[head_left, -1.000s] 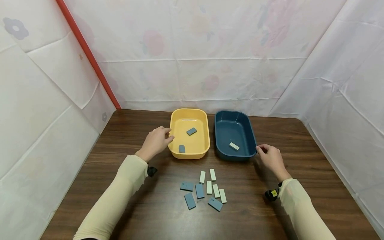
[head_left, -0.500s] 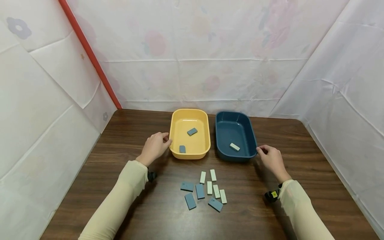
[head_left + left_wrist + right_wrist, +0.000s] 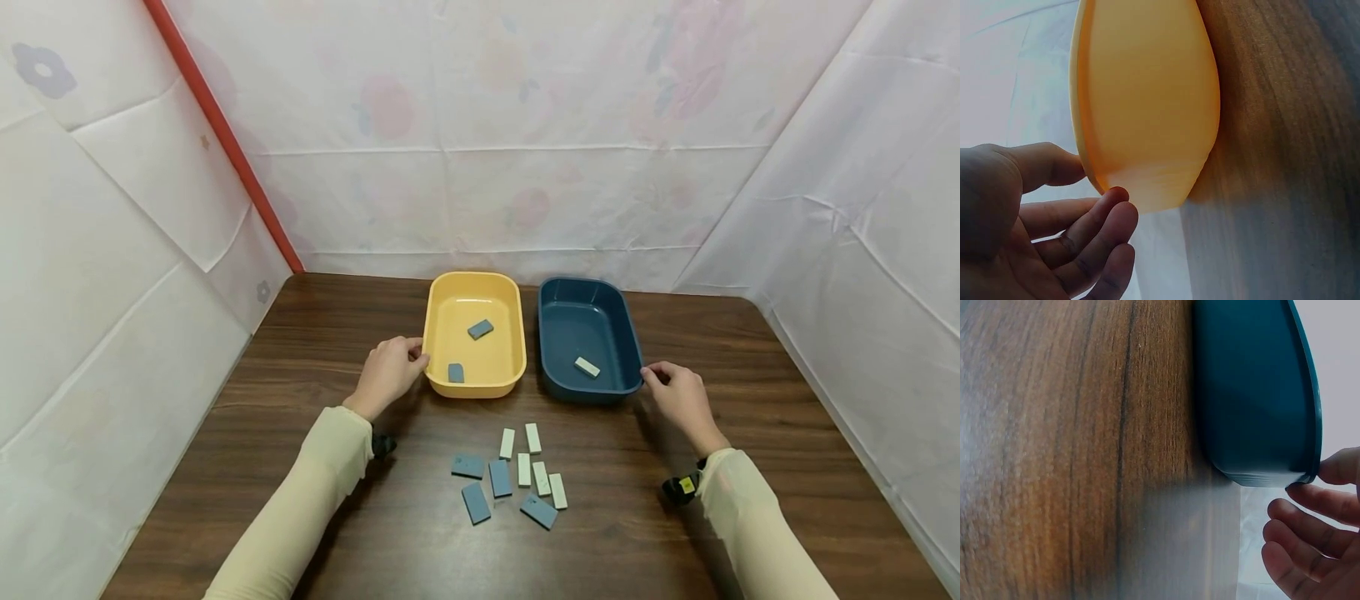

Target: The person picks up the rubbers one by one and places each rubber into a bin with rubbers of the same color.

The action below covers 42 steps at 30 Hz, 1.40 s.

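At the left side of a yellow tub, my left hand pinches the rim between thumb and forefinger. In the left wrist view, the other fingers curl loosely beside the tub wall. My right hand pinches the rim of a dark blue tub near its front right corner. The right wrist view shows the thumb and forefinger meeting at that rim. Inside the yellow tub lie two blue-grey blocks, one tilted and one near the front. One pale block lies in the blue tub.
In front of the tubs, several pale blocks and several blue-grey blocks lie loose on the brown wooden table. White patterned sheets rise behind and at both sides. A red pole slants at the back left.
My left hand has moved slightly down along the yellow tub's side and its fingers have closed on the rim. The right hand, tubs and blocks look the same.
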### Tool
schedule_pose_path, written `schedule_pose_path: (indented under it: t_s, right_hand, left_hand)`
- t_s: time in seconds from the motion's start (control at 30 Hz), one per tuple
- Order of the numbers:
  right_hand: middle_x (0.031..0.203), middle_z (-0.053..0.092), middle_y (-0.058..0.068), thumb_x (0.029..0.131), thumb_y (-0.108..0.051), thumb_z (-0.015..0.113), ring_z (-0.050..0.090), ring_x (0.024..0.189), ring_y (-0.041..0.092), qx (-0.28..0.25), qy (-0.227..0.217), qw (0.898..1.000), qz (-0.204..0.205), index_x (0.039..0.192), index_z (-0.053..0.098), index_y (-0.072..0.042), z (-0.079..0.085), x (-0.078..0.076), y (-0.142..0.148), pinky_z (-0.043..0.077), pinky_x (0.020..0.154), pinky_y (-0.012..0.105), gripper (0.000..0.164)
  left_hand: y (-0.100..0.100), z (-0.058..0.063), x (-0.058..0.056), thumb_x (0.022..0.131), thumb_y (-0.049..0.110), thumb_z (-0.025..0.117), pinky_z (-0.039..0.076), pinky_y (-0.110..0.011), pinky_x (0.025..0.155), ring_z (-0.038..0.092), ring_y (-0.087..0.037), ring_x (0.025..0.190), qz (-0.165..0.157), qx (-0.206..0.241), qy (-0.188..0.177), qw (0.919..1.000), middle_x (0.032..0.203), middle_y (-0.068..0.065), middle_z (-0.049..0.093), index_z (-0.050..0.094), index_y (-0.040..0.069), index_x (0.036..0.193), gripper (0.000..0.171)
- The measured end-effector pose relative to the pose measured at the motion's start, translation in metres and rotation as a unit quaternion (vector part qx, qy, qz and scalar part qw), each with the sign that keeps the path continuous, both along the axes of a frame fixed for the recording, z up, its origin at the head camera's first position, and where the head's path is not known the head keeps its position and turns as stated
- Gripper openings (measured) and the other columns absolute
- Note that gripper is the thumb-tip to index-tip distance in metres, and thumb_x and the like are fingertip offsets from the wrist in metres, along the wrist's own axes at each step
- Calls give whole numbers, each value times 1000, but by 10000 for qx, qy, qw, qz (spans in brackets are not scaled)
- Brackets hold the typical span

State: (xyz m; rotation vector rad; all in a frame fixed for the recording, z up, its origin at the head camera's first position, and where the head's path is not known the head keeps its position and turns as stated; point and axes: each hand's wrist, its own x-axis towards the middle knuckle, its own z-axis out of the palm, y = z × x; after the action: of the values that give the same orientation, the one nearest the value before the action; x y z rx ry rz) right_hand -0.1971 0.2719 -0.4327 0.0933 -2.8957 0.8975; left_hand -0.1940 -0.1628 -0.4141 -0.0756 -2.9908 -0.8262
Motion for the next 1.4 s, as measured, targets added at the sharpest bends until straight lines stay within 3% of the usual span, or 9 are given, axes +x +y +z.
schedule_pose_path:
  t_s: [0.13, 0.33, 0.67, 1.07, 1.4]
  right_hand:
    - [100, 70, 22, 100, -22, 53, 64, 87, 32, -3, 86, 10000, -20, 110, 69, 4, 0, 0, 0, 51, 75, 46, 32]
    - [90, 70, 19, 98, -19, 56, 62, 79, 27, -93, 636, 9978, -164, 103, 71, 2, 4, 1, 0, 46, 67, 34, 27]
    - [87, 70, 16, 96, -17, 60, 60, 76, 22, -222, 1296, 9913, 20, 98, 72, 0, 26, 4, -12, 45, 64, 24, 21]
    - [86, 71, 13, 93, -14, 65, 62, 74, 19, -228, 1318, 9888, 654, 99, 72, 0, 48, 12, -37, 49, 65, 22, 17]
    - [87, 71, 8, 92, -15, 67, 57, 72, 14, 87, 746, 9871, 1417, 98, 73, -5, 54, 17, -55, 49, 63, 26, 13]
  left_hand:
    - [0, -1, 1, 95, 19, 59, 46, -30, 65, 57, -17, 68, 2, 62, 71, 10000, 97, -11, 71, 64, 1, 127, 37]
    - [0, -2, 1, 94, 17, 60, 46, -29, 63, 55, -16, 66, -29, 163, 140, 9998, 93, -11, 71, 66, 1, 124, 34]
    - [-1, -3, 1, 94, 17, 60, 48, -31, 65, 57, -17, 69, -13, 163, 236, 9996, 94, -12, 72, 65, 0, 124, 35]
    - [-2, -5, 2, 94, 16, 60, 48, -32, 66, 58, -18, 71, -49, 185, 278, 9994, 96, -11, 72, 65, 0, 125, 35]
    - [-2, -7, 2, 95, 18, 61, 46, -30, 65, 57, -17, 70, -64, 221, 245, 9994, 96, -11, 71, 65, 1, 126, 36]
